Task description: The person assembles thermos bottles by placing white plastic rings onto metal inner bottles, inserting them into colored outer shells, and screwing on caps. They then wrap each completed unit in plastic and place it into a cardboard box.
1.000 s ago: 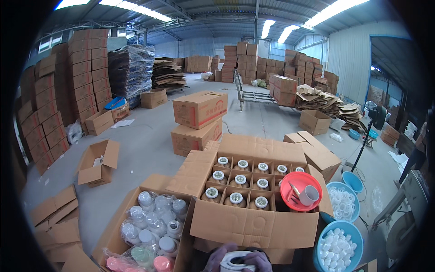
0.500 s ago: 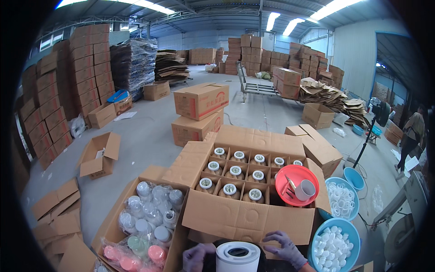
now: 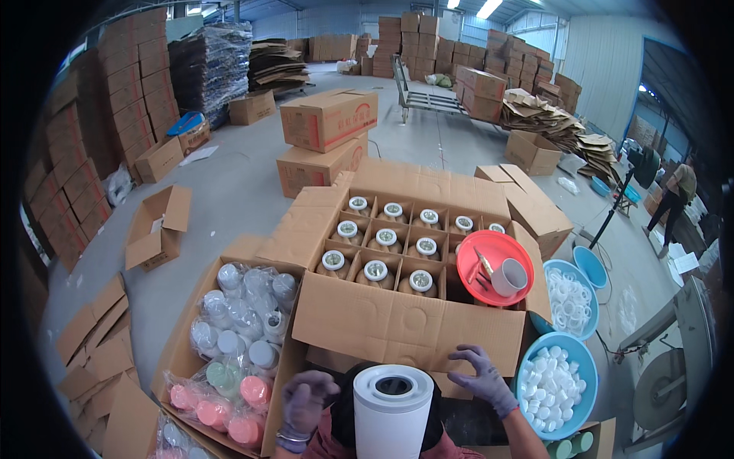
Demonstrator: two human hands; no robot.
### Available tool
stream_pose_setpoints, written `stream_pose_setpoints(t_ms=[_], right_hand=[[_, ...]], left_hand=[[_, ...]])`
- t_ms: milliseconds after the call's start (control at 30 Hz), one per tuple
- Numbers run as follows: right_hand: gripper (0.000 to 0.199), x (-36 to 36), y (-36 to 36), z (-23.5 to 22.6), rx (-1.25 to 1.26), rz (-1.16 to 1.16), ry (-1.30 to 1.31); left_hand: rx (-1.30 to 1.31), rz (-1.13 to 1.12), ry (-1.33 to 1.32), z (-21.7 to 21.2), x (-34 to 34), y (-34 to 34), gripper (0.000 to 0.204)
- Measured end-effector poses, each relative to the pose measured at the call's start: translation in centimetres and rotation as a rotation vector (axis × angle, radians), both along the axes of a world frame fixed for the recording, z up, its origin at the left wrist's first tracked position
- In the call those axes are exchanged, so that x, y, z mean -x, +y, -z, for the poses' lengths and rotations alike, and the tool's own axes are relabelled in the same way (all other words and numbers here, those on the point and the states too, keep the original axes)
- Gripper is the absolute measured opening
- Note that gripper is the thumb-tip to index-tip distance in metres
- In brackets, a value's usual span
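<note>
The white roll (image 3: 393, 409) stands upright at the lower middle of the view, directly between the two gloved hands, with its long axis vertical and its hollow core facing up. The left hand (image 3: 304, 402) is just beside its left side, fingers curled and loose, holding nothing that I can see. The right hand (image 3: 483, 376) lies to the right and a little further forward, fingers spread flat on the near flap of the open carton of capped bottles (image 3: 397, 327). The left hand seems slightly nearer to the roll.
</note>
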State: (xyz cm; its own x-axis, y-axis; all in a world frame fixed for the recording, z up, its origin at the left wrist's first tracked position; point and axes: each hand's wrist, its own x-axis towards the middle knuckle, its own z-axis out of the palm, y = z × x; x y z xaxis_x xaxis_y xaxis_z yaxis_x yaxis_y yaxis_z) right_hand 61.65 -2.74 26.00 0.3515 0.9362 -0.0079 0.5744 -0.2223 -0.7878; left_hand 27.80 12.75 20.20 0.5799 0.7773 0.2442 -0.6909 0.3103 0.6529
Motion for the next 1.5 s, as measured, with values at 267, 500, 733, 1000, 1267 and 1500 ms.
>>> stream_pose_setpoints(t_ms=[267, 500, 733, 1000, 1267, 1500], right_hand=[[0.050, 5.0, 7.6, 0.4, -0.023, -0.055, 1.182], [0.049, -6.4, 22.1, 3.1, -0.054, 0.005, -0.692], [0.067, -9.2, 23.7, 0.9, -0.067, -0.044, -0.620], [0.061, -4.3, 18.7, -8.1, -0.525, -0.106, -0.839], [0.065, 2.4, 13.6, -10.0, -0.632, -0.275, -1.008], [0.053, 4.5, 9.6, -6.7, -0.630, -0.526, -0.295]], left_hand=[[-0.405, 0.196, 0.724, -8.4, -7.4, 0.9, 0.056], [0.083, -0.228, 0.370, -6.2, -10.4, 5.5, 0.040], [0.423, 0.209, -0.076, 0.4, -13.1, 8.8, 0.044], [0.362, 0.703, -0.382, 1.0, -18.9, 11.9, 0.056], [-0.515, 0.132, 0.298, -3.6, -18.0, 10.8, 0.055], [-0.553, -0.080, 0.505, -0.3, -13.4, 8.1, 0.078]])
